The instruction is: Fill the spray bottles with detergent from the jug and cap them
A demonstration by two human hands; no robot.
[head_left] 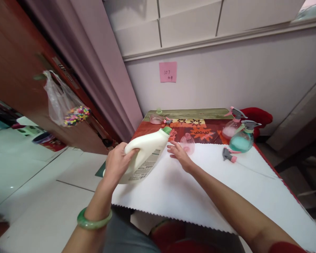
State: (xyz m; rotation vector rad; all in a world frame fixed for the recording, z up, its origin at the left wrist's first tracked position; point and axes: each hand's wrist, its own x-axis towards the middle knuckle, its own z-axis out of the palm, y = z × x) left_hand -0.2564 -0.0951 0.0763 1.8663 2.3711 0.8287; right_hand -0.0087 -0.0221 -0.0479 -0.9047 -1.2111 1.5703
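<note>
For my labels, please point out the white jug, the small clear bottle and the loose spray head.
white jug (147, 147): head view, side.
small clear bottle (187, 143): head view, round body.
loose spray head (226, 153): head view, grey top.

Seeing a teal spray bottle (241, 142) standing well to the right of the fingers of the right hand (180, 154), just in front of a pink spray bottle (230, 130). Noting a loose trigger head (228, 154) lying on the white cloth (213, 189), right of those fingers. Spotting a pink note (168, 72) sticking to the wall far beyond them, and a plastic bag (60, 105) of beads hanging far left of the fingers of the left hand (118, 163).
</note>
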